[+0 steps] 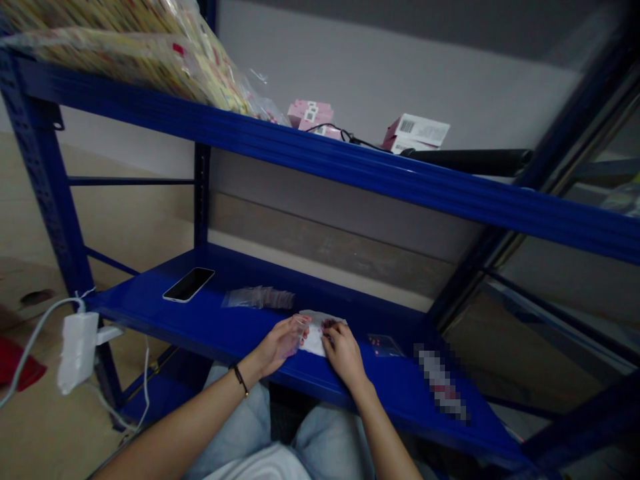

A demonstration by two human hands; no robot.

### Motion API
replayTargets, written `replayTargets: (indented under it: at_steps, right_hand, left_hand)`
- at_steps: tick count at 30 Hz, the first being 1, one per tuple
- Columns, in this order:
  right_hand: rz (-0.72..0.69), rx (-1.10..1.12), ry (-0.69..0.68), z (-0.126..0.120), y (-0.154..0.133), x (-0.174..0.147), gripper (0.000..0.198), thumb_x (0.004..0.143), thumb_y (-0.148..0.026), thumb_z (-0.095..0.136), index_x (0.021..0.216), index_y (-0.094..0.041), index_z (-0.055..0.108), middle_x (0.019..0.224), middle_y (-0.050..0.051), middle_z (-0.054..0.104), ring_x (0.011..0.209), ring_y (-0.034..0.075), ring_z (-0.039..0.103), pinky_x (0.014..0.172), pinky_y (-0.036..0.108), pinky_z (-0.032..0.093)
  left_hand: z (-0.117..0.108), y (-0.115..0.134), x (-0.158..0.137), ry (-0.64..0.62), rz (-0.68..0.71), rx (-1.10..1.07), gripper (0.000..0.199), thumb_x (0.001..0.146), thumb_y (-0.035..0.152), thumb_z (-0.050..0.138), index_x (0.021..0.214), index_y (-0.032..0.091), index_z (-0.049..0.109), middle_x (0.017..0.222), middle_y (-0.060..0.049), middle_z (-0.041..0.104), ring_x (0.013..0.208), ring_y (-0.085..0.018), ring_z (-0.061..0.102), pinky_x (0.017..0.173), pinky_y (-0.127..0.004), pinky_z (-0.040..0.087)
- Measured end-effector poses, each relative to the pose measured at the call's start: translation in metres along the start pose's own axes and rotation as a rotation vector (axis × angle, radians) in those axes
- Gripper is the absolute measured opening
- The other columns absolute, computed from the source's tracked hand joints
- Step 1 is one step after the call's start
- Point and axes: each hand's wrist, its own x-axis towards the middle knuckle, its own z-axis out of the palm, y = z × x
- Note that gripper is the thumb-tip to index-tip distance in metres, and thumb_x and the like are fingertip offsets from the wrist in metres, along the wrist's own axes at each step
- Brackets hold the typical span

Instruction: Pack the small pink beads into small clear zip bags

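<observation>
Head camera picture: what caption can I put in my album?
Left hand with a clear bag, right hand over a white sheet, phone on the blue shelf.

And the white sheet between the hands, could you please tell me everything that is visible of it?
The white sheet looks thin and uneven in outline; whether paper or plastic, I cannot tell. It lies on the blue shelf, near the front edge. Small dark reddish bits seem to lie on it by the right hand, which covers part of its right side. The left hand, holding a clear bag, is at its left edge.
</observation>
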Motion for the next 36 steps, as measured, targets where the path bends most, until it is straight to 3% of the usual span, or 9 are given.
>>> replayTargets:
  at_steps: [5, 12, 20, 36]
  right_hand:
    - [-0.030, -0.014, 0.002, 0.0008, 0.0002, -0.0023, 0.021, 0.092, -0.023, 0.051, 0.101, -0.021, 0.070, 0.101, 0.011, 0.063, 0.100, 0.024, 0.058, 0.090, 0.035, 0.048]
    - [-0.053, 0.138, 0.002, 0.0034, 0.0062, -0.0025, 0.021, 0.088, -0.020, 0.054, 0.103, -0.021, 0.069, 0.104, 0.009, 0.062, 0.101, 0.022, 0.059, 0.092, 0.034, 0.048]
    - [-0.028, 0.075, -0.012, 0.0076, 0.0073, -0.0033, 0.020, 0.091, -0.025, 0.051, 0.102, -0.020, 0.068, 0.103, 0.010, 0.061, 0.100, 0.023, 0.057, 0.092, 0.036, 0.048]
    - [-0.074, 0.011, -0.026, 0.0030, 0.0028, -0.0040, 0.024, 0.092, -0.017, 0.047, 0.107, -0.019, 0.065, 0.100, 0.010, 0.065, 0.102, 0.024, 0.056, 0.093, 0.037, 0.047]
  left_hand:
    - [0.0017, 0.0008, -0.0008, -0.011, 0.001, 0.008, 0.038, 0.086, 0.039, 0.067, 0.112, 0.012, 0.069, 0.091, -0.009, 0.063, 0.079, -0.017, 0.057, 0.072, -0.028, 0.041]
    - [0.0062, 0.0037, -0.0014, -0.021, 0.018, 0.013, 0.038, 0.084, 0.040, 0.069, 0.109, 0.011, 0.070, 0.088, -0.008, 0.064, 0.078, -0.018, 0.057, 0.070, -0.027, 0.040]
    - [0.0047, 0.0022, -0.0009, -0.026, 0.040, 0.017, 0.039, 0.083, 0.040, 0.071, 0.108, 0.011, 0.071, 0.089, -0.009, 0.064, 0.078, -0.018, 0.057, 0.072, -0.028, 0.041]
    - [0.0062, 0.0038, -0.0024, -0.030, 0.042, 0.027, 0.037, 0.083, 0.039, 0.071, 0.108, 0.012, 0.071, 0.094, -0.010, 0.065, 0.080, -0.019, 0.058, 0.075, -0.029, 0.042]
